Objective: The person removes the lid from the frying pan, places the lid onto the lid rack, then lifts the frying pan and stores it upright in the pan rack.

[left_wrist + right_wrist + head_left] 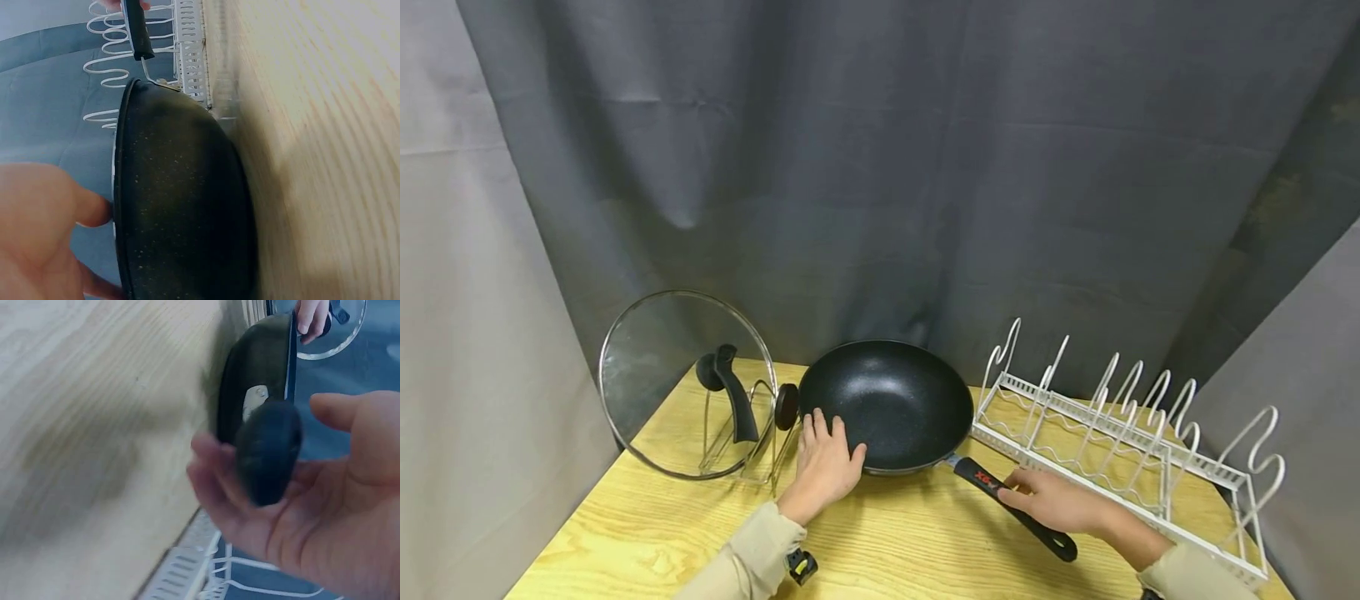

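Observation:
A black wok [895,400] with a long dark handle [981,479] lies upright on the wooden table. My left hand [829,458] rests at its near-left rim with fingers extended over the edge. In the left wrist view the thumb [94,208] meets the rim beside the speckled outer wall. At the wok's long handle is my right hand [1052,498], palm above it. Its fingers [215,481] curl loosely round one side in the right wrist view, while the thumb [331,411] stands away. The handle's near end is blurred there.
Left of the wok, a glass lid [662,383] with a black knob leans upright in a wire stand [772,467]. A white metal rack [1075,471] with several wavy dividers stands to the right. Grey curtains [880,167] close off the table's back and sides.

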A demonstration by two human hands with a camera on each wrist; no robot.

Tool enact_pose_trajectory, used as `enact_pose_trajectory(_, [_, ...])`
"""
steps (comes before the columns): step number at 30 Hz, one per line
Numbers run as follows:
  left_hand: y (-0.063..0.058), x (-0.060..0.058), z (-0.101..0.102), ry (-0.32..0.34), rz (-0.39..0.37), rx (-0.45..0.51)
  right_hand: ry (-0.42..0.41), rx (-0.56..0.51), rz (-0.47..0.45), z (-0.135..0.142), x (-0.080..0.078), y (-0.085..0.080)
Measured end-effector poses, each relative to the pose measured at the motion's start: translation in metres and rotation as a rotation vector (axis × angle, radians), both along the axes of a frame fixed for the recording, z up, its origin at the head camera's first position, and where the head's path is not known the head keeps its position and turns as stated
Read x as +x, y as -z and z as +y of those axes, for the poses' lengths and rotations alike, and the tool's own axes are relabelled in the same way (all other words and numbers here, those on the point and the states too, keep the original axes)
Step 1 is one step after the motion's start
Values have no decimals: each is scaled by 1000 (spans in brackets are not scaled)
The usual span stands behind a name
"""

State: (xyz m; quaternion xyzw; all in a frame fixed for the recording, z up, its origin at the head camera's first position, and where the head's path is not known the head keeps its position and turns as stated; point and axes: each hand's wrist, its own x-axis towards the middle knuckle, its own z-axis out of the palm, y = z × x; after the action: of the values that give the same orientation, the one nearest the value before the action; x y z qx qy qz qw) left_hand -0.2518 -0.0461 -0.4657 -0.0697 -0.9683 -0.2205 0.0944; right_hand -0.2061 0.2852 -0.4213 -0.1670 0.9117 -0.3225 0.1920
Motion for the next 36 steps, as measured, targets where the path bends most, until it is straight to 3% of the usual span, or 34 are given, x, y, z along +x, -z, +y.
enact_pose_trajectory(5, [3,-1,-1,-33,-37,-6,11,-333,-319,8,5,11])
enact_pose_trajectory(10, [3,-1,-2,-20,-64,-37,21,-515,-463,11,6,21])
enact_pose_trajectory(15, [4,-1,-2,11,-92,-65,12,-577,-510,13,6,30])
enact_pose_trajectory(22, [7,-2,-6,49,-108,-60,-15,-579,-517,13,8,33])
enact_pose_trajectory(36, [13,-16,-8,13,-103,1,12,-596,-503,0,18,34])
